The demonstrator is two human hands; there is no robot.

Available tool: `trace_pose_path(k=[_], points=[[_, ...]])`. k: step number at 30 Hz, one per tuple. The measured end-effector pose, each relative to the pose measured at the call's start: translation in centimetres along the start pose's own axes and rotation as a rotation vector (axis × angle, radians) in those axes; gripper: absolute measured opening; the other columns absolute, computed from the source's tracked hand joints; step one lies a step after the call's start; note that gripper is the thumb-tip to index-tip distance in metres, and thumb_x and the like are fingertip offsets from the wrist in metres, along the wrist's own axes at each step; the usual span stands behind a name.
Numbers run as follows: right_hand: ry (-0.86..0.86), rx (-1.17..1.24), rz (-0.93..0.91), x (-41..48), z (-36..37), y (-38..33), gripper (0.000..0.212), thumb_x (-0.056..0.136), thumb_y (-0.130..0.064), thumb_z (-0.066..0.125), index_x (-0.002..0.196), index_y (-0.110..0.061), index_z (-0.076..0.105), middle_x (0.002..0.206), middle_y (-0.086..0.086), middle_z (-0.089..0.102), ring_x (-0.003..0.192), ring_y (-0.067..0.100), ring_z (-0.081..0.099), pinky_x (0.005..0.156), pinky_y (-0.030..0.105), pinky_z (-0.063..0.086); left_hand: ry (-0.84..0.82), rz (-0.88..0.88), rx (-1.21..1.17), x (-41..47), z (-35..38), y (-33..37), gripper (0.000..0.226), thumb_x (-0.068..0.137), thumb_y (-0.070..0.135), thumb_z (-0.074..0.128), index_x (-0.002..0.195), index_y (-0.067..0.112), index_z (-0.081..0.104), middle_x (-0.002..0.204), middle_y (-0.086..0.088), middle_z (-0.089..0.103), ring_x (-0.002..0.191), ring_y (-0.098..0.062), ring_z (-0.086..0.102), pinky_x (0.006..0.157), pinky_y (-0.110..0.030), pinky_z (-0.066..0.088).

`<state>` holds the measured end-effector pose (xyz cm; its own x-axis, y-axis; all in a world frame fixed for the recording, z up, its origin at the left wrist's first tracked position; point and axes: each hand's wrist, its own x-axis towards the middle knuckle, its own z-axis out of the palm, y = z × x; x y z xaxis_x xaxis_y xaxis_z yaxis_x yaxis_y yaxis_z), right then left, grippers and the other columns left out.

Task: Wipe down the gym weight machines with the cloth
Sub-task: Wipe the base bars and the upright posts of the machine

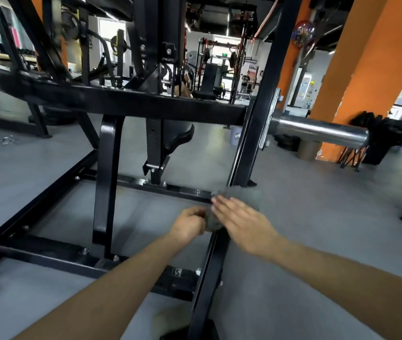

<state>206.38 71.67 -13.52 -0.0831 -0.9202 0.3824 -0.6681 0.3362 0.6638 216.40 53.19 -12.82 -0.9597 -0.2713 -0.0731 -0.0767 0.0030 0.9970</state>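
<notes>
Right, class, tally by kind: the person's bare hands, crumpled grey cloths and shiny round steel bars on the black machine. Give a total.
Bare hands: 2, left hand and right hand
Crumpled grey cloth: 1
Shiny round steel bar: 1
Total: 4

Motion blur smears right hand (241,221), cloth (212,223); cloth's extent unclear; machine frame (131,104) cropped left, top.

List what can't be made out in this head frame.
Head view only.
1. cloth: motion-blurred, partly under right hand; outline unclear.
2. right hand: blurred; grip unclear.
3. frame sticker: too small and blurred to read.
4. distant person: too small for detail.
</notes>
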Motion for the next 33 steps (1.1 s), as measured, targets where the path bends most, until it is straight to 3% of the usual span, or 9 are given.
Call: trace_pose_path(k=[6,12,15,17,20,24,27,30,33], points=[[0.167,0.103,0.344,3.7,-2.4,3.7,0.055,0.105,-0.015,0.04,0.156,0.004,0.037,0.167,0.02,0.03,0.157,0.035,0.022,0.128,0.051,0.022,-0.031,-0.127,0.03,-0.5,-0.8,-2.2,0.048,0.081,-0.028,0.032,0.114,-0.005,0.058,0.091,-0.018,0.068,0.074,-0.025,0.07,0.063,-0.026,0.046],[0.061,0.12,0.207,-2.2,1.6,-5.3,0.072,0.096,-0.01,0.046,0.162,0.003,0.021,0.171,0.02,0.013,0.16,0.034,0.008,0.13,0.049,0.011,-0.027,-0.179,0.178,-1.5,-1.3,-5.1,0.045,0.085,-0.022,0.041,0.123,-0.008,0.062,0.106,-0.025,0.07,0.09,-0.033,0.069,0.07,-0.029,0.049],[-0.088,0.144,0.063,-6.4,3.9,-11.7,0.081,0.092,-0.019,0.053,0.162,0.002,0.018,0.172,0.02,0.006,0.161,0.034,0.001,0.131,0.047,0.009,-0.117,-0.211,0.388,-1.1,-1.5,-6.7,0.035,0.09,-0.016,0.048,0.114,0.003,0.066,0.093,-0.01,0.066,0.091,-0.026,0.063,0.073,-0.03,0.052],[-0.145,0.174,-0.023,-8.3,5.1,-14.3,0.079,0.092,-0.019,0.058,0.161,0.002,0.025,0.171,0.02,0.016,0.16,0.034,0.011,0.129,0.047,0.019,-0.172,-0.267,0.49,-0.8,-1.5,-7.7,0.028,0.097,-0.008,0.048,0.102,0.015,0.063,0.089,-0.002,0.062,0.08,-0.017,0.059,0.066,-0.024,0.051],[-0.137,0.199,-0.102,-8.2,4.9,-13.7,0.075,0.09,-0.015,0.062,0.158,0.0,0.035,0.166,0.019,0.032,0.156,0.034,0.027,0.126,0.047,0.027,-0.242,-0.338,0.585,-1.4,-1.6,-8.7,0.026,0.093,-0.009,0.046,0.102,0.012,0.06,0.092,-0.014,0.057,0.076,-0.021,0.05,0.066,-0.029,0.041],[0.034,0.168,0.17,-4.9,1.9,-8.7,0.073,0.087,0.004,0.043,0.159,0.001,0.033,0.168,0.025,0.021,0.158,0.038,0.016,0.128,0.05,0.021,-0.254,-0.364,0.581,-1.6,-2.5,-9.8,0.04,0.092,-0.01,0.047,0.126,0.006,0.063,0.117,-0.019,0.072,0.086,-0.017,0.068,0.067,-0.022,0.05],[0.174,0.157,0.356,-3.6,1.9,-7.7,0.058,0.094,0.007,0.038,0.151,0.004,0.047,0.156,0.034,0.035,0.148,0.049,0.031,0.125,0.054,0.027,-0.267,-0.368,0.553,-1.2,-2.9,-10.5,0.046,0.094,-0.014,0.045,0.134,0.005,0.059,0.118,-0.016,0.071,0.079,-0.01,0.069,0.066,-0.017,0.053],[0.129,0.185,0.239,-6.0,4.3,-11.7,0.059,0.09,0.002,0.041,0.149,0.006,0.048,0.148,0.03,0.048,0.142,0.048,0.039,0.123,0.056,0.03,-0.268,-0.395,0.598,-1.4,-2.7,-10.9,0.046,0.093,-0.012,0.046,0.131,0.008,0.061,0.103,-0.008,0.069,0.096,-0.019,0.066,0.079,-0.026,0.053],[-0.002,0.267,0.08,-10.9,6.1,-18.7,0.064,0.091,-0.011,0.056,0.152,0.005,0.044,0.154,0.026,0.046,0.147,0.045,0.034,0.128,0.053,0.02,-0.266,-0.394,0.619,-2.0,-2.4,-11.3,0.041,0.093,-0.01,0.045,0.13,-0.003,0.063,0.114,-0.022,0.07,0.095,-0.024,0.064,0.073,-0.028,0.049]])
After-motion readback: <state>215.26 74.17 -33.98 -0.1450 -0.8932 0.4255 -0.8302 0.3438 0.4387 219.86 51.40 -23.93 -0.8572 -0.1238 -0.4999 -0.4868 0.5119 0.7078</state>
